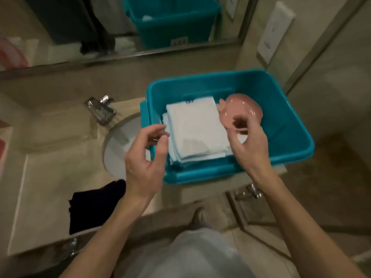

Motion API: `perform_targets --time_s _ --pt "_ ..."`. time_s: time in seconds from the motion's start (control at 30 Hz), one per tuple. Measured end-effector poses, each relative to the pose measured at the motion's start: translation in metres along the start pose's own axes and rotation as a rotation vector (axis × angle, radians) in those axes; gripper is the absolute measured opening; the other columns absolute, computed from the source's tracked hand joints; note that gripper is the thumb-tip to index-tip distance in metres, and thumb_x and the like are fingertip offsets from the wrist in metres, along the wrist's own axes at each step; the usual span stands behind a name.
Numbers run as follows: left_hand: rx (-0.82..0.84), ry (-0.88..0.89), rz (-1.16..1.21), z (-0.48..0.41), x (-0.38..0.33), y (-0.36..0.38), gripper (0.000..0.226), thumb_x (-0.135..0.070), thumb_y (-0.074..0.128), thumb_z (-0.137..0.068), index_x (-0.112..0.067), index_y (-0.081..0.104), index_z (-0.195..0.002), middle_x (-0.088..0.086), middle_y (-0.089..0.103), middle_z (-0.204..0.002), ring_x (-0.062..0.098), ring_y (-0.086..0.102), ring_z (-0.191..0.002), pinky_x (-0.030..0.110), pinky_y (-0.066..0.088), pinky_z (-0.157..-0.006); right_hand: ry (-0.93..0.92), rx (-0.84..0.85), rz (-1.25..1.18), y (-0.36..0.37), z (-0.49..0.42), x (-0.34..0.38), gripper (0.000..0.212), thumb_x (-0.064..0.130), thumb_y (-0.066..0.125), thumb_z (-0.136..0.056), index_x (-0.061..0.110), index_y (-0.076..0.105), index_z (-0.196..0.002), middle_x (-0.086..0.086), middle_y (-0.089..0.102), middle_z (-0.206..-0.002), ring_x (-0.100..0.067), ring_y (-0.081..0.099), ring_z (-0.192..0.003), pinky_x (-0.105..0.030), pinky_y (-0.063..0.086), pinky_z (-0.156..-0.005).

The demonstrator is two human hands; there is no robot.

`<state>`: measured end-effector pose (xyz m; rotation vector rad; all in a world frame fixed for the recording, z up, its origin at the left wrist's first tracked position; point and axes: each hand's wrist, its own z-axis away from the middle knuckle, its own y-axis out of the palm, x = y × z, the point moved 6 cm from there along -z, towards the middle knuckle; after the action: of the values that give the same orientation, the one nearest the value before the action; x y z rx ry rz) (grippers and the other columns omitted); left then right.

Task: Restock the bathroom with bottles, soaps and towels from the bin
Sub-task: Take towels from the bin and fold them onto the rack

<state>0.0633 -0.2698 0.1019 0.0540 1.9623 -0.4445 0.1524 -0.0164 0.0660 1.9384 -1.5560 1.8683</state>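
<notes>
Teal bin (pixel 200 175): plastic, sitting on the counter (pixel 50 177) just right of the sink (pixel 118 147), its left wall overlapping the basin's edge.
Towels (pixel 196 129): white, folded and stacked flat in the left half of the bin, the near corner close to the front wall.
Pink dish (pixel 241 107): glossy and rounded, lying in the bin just right of the towels and touching their far right edge – its exact shape is blurred.
Left hand (pixel 144 163): hovers at the bin's near left rim; its fingers (pixel 158 129) are loosely curled, thumb close to forefinger, with nothing seen between them.
Right hand (pixel 251 149): reaches over the front wall into the bin, in front of the pink dish; its fingers (pixel 239 121) curve towards the thumb at the dish's near edge – blur hides whether they grip it.
Faucet (pixel 100 110): chrome, behind the sink.
Dark cloth (pixel 94 205): crumpled on the counter's near edge, left of the left forearm.
Mirror (pixel 80 27): above the counter, reflecting the bin.
Wall plate (pixel 275 33): white, on the right wall beyond the bin.
</notes>
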Motion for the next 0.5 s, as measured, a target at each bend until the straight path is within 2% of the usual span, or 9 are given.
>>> perform_targets --time_s 0.07,0.13,0.23,0.33,0.43,0.5 --pt "0.022 -0.072 -0.028 -0.039 0.007 0.029 0.027 -0.030 0.055 -0.098 -0.019 0.061 -0.121 -0.005 0.066 -0.114 0.012 0.063 -0.110 0.024 0.050 -0.094 -0.029 0.145 0.029 0.019 -0.042 -0.010 0.026 0.031 0.057 -0.090 0.021 0.058 -0.114 0.002 0.065 -0.114 -0.020 0.060 -0.107 -0.044 0.050 -0.093" --pt "0.057 -0.206 -0.085 -0.075 0.030 0.061 0.033 -0.039 0.057 -0.094 -0.026 0.059 -0.124 -0.010 0.063 -0.122 0.005 0.057 -0.117 0.032 0.049 -0.101 -0.003 0.312 0.137 0.039 -0.077 -0.023 0.042 0.038 0.058 -0.088 0.023 0.054 -0.128 0.002 0.060 -0.131 -0.018 0.054 -0.124 -0.041 0.043 -0.105" --pt "0.053 -0.434 -0.072 -0.107 0.075 0.095 0.041 -0.046 0.054 -0.095 -0.026 0.057 -0.130 -0.011 0.059 -0.132 0.006 0.052 -0.125 0.038 0.043 -0.110 0.002 0.486 0.298 0.064 -0.110 -0.041 0.058 0.035 0.063 -0.091 0.017 0.045 -0.144 -0.004 0.057 -0.137 -0.024 0.049 -0.127 -0.038 0.040 -0.103" --pt "0.003 -0.553 -0.089 -0.115 0.110 0.109 0.045 -0.048 0.049 -0.099 -0.022 0.055 -0.135 -0.009 0.058 -0.136 0.009 0.052 -0.127 0.035 0.041 -0.112 -0.069 0.569 0.366 0.088 -0.134 -0.055 0.061 0.035 0.060 -0.091 0.016 0.041 -0.147 -0.009 0.057 -0.138 -0.029 0.051 -0.126 -0.042 0.041 -0.107" --pt "0.029 -0.668 -0.172 -0.111 0.138 0.117 0.049 -0.047 0.049 -0.098 -0.018 0.051 -0.138 -0.002 0.053 -0.140 0.016 0.049 -0.130 0.038 0.038 -0.113 -0.130 0.604 0.394 0.111 -0.138 -0.069 0.054 0.033 0.058 -0.091 0.014 0.047 -0.141 -0.010 0.059 -0.135 -0.034 0.050 -0.125 -0.043 0.032 -0.114" --pt "0.084 -0.685 -0.255 -0.109 0.147 0.125 0.050 -0.042 0.053 -0.098 -0.016 0.046 -0.140 0.003 0.048 -0.143 0.020 0.047 -0.130 0.038 0.037 -0.113 -0.184 0.578 0.411 0.118 -0.136 -0.074 0.047 0.030 0.058 -0.091 0.013 0.053 -0.134 -0.009 0.058 -0.132 -0.032 0.048 -0.121 -0.043 0.031 -0.113"
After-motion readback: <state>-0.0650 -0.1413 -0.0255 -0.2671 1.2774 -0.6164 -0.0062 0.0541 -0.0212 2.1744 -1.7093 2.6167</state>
